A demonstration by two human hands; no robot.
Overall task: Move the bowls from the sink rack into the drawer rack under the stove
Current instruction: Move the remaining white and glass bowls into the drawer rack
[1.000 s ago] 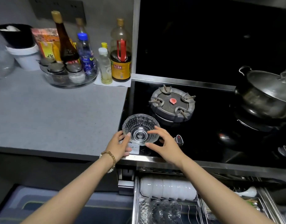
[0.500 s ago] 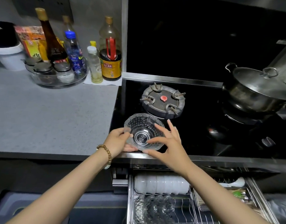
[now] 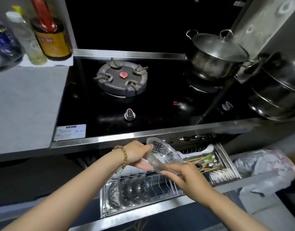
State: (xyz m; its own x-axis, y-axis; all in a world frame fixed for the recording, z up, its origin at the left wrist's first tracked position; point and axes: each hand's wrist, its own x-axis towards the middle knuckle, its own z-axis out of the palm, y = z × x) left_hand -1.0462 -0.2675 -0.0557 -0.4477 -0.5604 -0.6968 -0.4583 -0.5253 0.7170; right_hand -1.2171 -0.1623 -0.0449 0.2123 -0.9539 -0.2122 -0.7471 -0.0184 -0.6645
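Note:
A clear patterned glass bowl [image 3: 161,152] hangs tilted on its edge over the open drawer rack [image 3: 170,194] below the stove. My left hand [image 3: 138,154] grips its left rim and my right hand [image 3: 186,177] holds its lower right rim. Several glass bowls [image 3: 131,190] stand on edge in the rack's front left wires. A row of white bowls [image 3: 126,170] behind them is mostly hidden by my left forearm.
Chopsticks and spoons [image 3: 205,161] fill the drawer's right compartment. On the black stove sit a burner [image 3: 121,79], a knob [image 3: 129,115] and a lidded steel pot [image 3: 215,57]. Bottles [image 3: 50,35] stand at the back left; stacked pots [image 3: 276,90] at the right.
Both hands have carried the glass bowl from above the stove's front edge down over the open drawer and tipped it onto its edge. The view has shifted right and down.

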